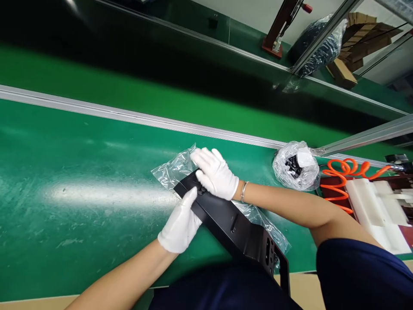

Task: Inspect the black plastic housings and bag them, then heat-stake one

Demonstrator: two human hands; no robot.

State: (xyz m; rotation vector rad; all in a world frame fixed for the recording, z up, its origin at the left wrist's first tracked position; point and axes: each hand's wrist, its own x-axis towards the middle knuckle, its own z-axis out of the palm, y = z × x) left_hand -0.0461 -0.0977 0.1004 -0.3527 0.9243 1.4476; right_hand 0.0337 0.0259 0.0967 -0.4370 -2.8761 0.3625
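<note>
A long black metal bracket (222,215) lies slantwise over the near edge of the green workbench, its slotted end close to my body. My left hand (180,226), in a white glove, grips its left edge with the thumb on top; the other fingers are mostly hidden below. Also gloved in white, my right hand (216,172) rests on the bracket's far end, fingers stretched out and thumb apart. Beside the thumbs a small black part (201,189) shows on the bracket, partly covered. Clear plastic film (176,170) sticks out from under the bracket on both sides.
A clear bag of small black parts (295,165) stands at the right, near a coiled orange air hose (338,176) and white blocks (371,202). A metal rail (129,115) separates the workbench (80,215) from a green conveyor belt (145,92).
</note>
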